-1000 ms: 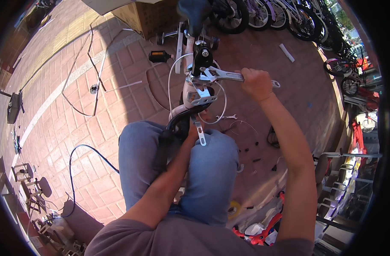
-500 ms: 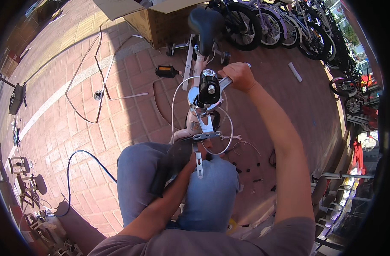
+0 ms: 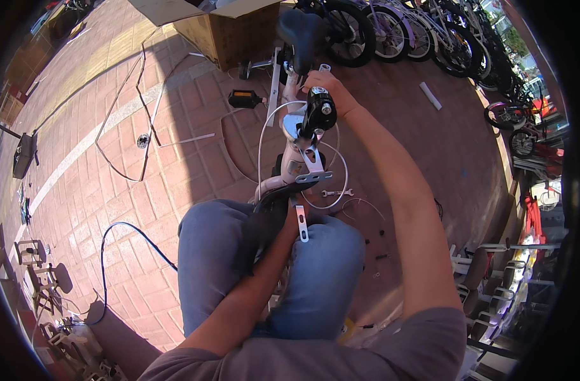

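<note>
Between my knees stands a small pale-pink bicycle frame [image 3: 290,166] with a black saddle [image 3: 301,35]. My right hand [image 3: 327,87] is closed around a silver wrench [image 3: 325,68] beside the black handlebar stem [image 3: 320,113]; one end of the wrench shows past my fist, the rest is hidden. My left hand [image 3: 296,202] reaches under the front of the bike, its fingers hidden by a slotted metal bracket [image 3: 313,170] and a black curved mudguard [image 3: 274,197]. A slotted metal strip [image 3: 301,223] hangs over my left wrist. A white cable [image 3: 262,143] loops around the head tube.
A black pedal [image 3: 244,98] lies left of the frame. An open-ended wrench [image 3: 337,193] and small dark parts lie on the paving at right. Behind are an open cardboard box [image 3: 229,38] and a row of bicycles [image 3: 391,32]. A blue hose [image 3: 134,227] curves at left.
My right hand has swung the wrench away and to the left, from the stem's right side to behind it. The stem and front bracket have tilted and shifted slightly right.
</note>
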A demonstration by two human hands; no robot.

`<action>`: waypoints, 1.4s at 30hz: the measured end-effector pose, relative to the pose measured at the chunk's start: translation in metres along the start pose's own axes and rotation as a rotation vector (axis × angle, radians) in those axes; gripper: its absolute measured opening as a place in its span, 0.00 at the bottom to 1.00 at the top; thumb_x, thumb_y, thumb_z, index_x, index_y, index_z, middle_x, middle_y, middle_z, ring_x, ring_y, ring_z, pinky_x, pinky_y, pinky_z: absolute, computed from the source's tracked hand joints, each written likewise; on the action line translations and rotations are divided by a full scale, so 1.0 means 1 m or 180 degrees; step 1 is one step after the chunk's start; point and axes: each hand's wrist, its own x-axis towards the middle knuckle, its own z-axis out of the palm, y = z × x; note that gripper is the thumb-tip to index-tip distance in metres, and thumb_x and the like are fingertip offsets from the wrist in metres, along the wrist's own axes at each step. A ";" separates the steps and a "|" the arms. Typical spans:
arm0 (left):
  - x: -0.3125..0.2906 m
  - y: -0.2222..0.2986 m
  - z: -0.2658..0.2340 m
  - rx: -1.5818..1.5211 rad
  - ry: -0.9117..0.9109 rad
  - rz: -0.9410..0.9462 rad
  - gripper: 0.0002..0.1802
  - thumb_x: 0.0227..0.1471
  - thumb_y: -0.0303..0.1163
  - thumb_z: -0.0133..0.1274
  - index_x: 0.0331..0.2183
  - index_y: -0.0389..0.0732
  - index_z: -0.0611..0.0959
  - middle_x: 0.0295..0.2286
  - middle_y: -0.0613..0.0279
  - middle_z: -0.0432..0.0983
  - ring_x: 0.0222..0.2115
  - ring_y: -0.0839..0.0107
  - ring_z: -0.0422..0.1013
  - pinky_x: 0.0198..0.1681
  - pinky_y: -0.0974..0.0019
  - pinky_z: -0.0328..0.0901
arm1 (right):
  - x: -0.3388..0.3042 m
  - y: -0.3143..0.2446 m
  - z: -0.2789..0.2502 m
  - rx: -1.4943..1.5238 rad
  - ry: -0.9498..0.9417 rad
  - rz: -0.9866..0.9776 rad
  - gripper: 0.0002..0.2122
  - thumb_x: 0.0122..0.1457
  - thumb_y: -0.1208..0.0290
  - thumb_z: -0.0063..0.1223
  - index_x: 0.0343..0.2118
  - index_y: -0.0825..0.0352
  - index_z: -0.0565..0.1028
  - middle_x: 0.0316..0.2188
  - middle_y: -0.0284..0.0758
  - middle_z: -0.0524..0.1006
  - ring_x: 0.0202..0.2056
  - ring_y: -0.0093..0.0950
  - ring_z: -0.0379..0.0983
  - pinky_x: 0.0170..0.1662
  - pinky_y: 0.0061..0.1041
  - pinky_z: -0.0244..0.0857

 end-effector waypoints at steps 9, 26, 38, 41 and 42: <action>0.002 -0.002 -0.001 0.0115 -0.0060 0.0115 0.19 0.48 0.34 0.53 0.41 0.37 0.68 0.34 0.59 0.68 0.36 0.70 0.66 0.39 0.68 0.61 | 0.036 -0.004 -0.048 -0.1856 -0.0223 -0.0786 0.04 0.46 0.72 0.52 0.22 0.60 0.69 0.25 0.31 0.69 0.35 0.28 0.66 0.42 0.27 0.57; 0.005 -0.002 -0.007 0.0333 -0.0176 0.0182 0.21 0.49 0.34 0.52 0.43 0.36 0.67 0.36 0.57 0.68 0.38 0.69 0.65 0.42 0.69 0.60 | -0.064 -0.023 -0.106 -0.2359 -0.0673 0.0907 0.03 0.48 0.72 0.48 0.23 0.63 0.67 0.21 0.37 0.71 0.28 0.38 0.70 0.30 0.37 0.62; -0.014 0.014 -0.004 -0.1014 -0.0101 -0.0692 0.17 0.43 0.26 0.53 0.37 0.40 0.69 0.28 0.70 0.63 0.31 0.77 0.62 0.37 0.71 0.59 | -0.106 -0.193 -0.095 -0.2657 -0.0579 0.2573 0.03 0.48 0.72 0.46 0.23 0.65 0.68 0.20 0.42 0.73 0.24 0.43 0.72 0.28 0.43 0.64; -0.018 0.020 0.006 -0.0896 0.0035 -0.0441 0.17 0.42 0.25 0.55 0.37 0.41 0.69 0.28 0.70 0.64 0.30 0.80 0.62 0.33 0.72 0.59 | -0.106 -0.186 -0.088 -0.2577 -0.0536 0.2419 0.03 0.49 0.73 0.46 0.22 0.65 0.68 0.20 0.42 0.74 0.24 0.43 0.73 0.28 0.42 0.65; -0.017 0.017 0.006 -0.0901 0.0079 -0.0377 0.17 0.42 0.25 0.55 0.37 0.41 0.69 0.28 0.70 0.64 0.29 0.80 0.61 0.33 0.72 0.58 | -0.106 -0.183 -0.086 -0.2545 -0.0522 0.2352 0.03 0.49 0.73 0.46 0.23 0.65 0.68 0.20 0.41 0.73 0.24 0.42 0.72 0.27 0.42 0.64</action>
